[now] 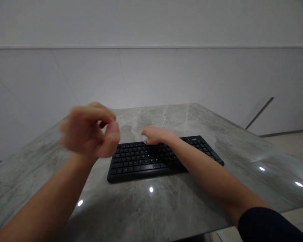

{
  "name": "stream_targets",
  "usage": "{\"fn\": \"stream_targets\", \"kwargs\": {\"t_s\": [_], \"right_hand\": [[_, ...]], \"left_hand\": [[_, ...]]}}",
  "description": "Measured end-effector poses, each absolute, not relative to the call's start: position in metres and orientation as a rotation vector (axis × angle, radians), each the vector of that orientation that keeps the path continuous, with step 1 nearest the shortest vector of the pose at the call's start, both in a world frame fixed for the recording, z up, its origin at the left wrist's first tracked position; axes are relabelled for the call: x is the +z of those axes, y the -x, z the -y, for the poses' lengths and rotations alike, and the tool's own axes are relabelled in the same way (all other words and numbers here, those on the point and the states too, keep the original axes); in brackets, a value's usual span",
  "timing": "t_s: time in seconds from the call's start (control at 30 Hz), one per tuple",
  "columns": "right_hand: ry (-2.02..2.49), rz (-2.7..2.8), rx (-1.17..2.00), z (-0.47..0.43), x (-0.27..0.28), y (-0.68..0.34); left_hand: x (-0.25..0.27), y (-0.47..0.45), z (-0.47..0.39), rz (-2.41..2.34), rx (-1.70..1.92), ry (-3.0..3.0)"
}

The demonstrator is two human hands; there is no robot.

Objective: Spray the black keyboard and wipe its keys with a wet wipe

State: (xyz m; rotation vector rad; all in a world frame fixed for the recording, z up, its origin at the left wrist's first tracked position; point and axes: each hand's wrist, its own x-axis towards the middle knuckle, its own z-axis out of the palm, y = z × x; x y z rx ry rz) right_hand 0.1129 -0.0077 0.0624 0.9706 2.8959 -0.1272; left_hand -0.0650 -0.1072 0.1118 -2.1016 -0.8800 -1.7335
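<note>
A black keyboard (143, 161) lies flat on the grey marbled table, partly hidden under my right forearm. My right hand (154, 135) is closed at the keyboard's back edge, left of its middle. A small white wad (144, 138), which looks like tissue, shows under its fingertips. My left hand (91, 131) is raised above the table, left of the keyboard and apart from it. Its fingers are curled in and the thumb meets the index finger, with a dark gap inside the curl. Motion blurs this hand, and nothing shows in it.
The grey marbled tabletop (131, 205) has glossy light reflections on it. A pale panelled wall (151, 77) rises behind its far edge. A dark narrow bar (259, 113) slants at the right. Some dark and pale items at the bottom edge are cut off.
</note>
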Motion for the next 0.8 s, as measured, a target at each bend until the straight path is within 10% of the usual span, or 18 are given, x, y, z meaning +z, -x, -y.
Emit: {"fn": "stream_targets", "kwargs": {"t_s": [0.23, 0.8], "right_hand": [[-1.155, -3.164, -0.223, 0.025, 0.032, -0.142], [-1.281, -3.142, -0.012, 0.034, 0.022, -0.14]], "left_hand": [[0.046, 0.099, 0.112, 1.628, -1.12, 2.294], [0.02, 0.122, 0.111, 1.388, -0.488, 2.805]]}}
